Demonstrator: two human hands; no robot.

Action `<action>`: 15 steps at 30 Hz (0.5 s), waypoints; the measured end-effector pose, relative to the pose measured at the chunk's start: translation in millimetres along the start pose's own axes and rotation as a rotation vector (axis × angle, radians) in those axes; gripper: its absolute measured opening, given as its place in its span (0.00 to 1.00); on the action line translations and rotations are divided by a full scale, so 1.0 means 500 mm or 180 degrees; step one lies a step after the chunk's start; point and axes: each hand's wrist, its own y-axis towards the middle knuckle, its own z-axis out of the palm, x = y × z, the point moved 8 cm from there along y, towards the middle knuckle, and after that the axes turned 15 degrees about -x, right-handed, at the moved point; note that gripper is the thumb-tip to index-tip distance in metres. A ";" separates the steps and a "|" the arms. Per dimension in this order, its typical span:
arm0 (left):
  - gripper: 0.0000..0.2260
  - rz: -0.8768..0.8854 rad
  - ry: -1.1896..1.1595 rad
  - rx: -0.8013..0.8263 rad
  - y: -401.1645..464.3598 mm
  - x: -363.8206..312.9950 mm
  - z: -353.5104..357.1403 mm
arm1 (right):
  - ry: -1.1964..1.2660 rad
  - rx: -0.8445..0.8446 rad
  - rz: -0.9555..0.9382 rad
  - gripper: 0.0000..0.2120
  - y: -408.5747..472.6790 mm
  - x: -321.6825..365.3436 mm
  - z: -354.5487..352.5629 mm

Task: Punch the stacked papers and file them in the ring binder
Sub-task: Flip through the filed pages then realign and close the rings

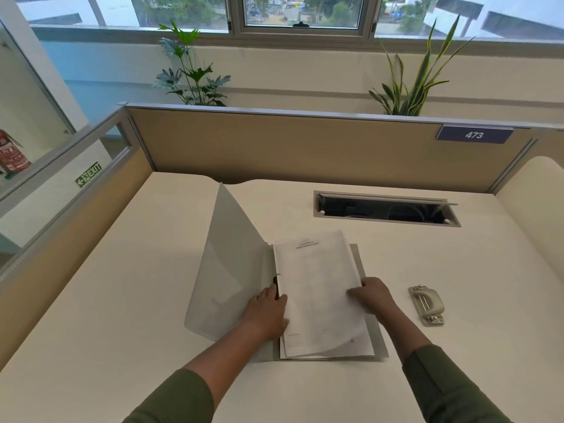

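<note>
A grey ring binder (378,343) lies open on the desk, its translucent front cover (229,264) standing up at the left. A stack of white papers (317,288) lies inside on the back cover, its left edge at the spine. My left hand (268,309) rests at the spine, fingers by the dark ring mechanism (276,285), which is mostly hidden. My right hand (370,293) grips the right edge of the papers. A metal hole punch (426,304) sits on the desk to the right of the binder, untouched.
The cream desk (122,300) is walled by tan partitions (290,145) at the back and both sides. An open cable tray slot (386,209) is cut into the desk behind the binder. Potted plants (192,74) stand beyond the partition.
</note>
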 end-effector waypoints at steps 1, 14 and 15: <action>0.27 -0.0002 0.0047 -0.0017 0.000 0.001 0.002 | -0.0022 -0.0010 0.0064 0.03 0.006 -0.018 0.001; 0.32 -0.0086 -0.0050 -0.0229 0.000 0.024 0.013 | 0.0126 -0.0215 0.0247 0.15 0.034 -0.092 0.014; 0.32 -0.0105 -0.0046 -0.0232 0.001 0.026 0.013 | 0.0182 -0.0207 0.0284 0.13 0.031 -0.096 0.015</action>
